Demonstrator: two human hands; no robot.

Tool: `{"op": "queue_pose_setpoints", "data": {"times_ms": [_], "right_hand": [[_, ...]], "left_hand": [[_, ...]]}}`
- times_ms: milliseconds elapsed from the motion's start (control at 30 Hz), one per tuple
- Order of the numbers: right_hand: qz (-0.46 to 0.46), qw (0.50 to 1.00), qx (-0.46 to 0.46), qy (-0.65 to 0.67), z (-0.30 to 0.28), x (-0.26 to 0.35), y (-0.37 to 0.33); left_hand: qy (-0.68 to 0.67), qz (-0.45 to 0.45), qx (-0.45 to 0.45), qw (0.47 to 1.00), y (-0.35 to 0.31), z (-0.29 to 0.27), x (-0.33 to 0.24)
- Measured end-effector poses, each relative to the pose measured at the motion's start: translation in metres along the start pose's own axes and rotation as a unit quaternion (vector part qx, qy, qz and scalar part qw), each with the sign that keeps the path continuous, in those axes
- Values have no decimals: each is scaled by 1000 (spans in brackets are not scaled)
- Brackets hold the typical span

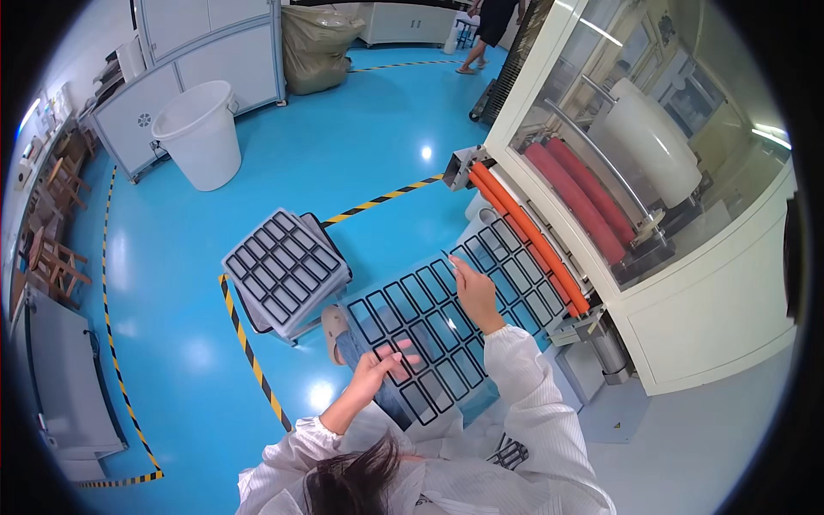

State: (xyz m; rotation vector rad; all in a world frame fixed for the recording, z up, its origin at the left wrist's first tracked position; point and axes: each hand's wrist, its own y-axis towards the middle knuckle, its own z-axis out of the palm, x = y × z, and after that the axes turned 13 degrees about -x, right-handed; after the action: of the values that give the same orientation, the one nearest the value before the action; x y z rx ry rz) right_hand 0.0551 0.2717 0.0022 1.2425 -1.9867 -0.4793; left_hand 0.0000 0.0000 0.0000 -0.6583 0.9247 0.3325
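A clear film sheet [452, 324] printed with rows of black rounded rectangular frames stretches out from the machine's orange roller [532, 236] toward my body. My left hand [382, 367] grips its near left part, thumb above, with the fingers seen through the film below. Over the far edge of the sheet, my right hand [475, 292] is closed around a slim tool [446, 255] with a thin dark tip; its exact kind is too small to tell. To the left, a stack of similar framed sheets [283, 268] rests on a low stand.
Right of me stands a cream machine [695, 318] with a window, red rollers [577, 199] and a white film roll [648, 142]. A white bin [202, 137] and a large bagged bundle [319, 50] are farther off. Striped tape [249, 352] marks the blue floor. Another person [493, 26] is at the back.
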Motion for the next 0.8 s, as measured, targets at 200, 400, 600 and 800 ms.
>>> {"op": "queue_pose_setpoints", "data": {"times_ms": [200,400,600,800], "right_hand": [[33,999,6,27,10,14,-11],[48,997,26,47,6,17,-16],[69,996,49,32,9,24,-19],[67,995,47,56,14,31,-25]], "left_hand": [[26,0,-26,999,-13,-11,-5],[33,11,-37,999,-18,-10,-7],[37,23,-44,998,-25,-12,-7],[52,28,-54,997,-34,-15,-9]]}}
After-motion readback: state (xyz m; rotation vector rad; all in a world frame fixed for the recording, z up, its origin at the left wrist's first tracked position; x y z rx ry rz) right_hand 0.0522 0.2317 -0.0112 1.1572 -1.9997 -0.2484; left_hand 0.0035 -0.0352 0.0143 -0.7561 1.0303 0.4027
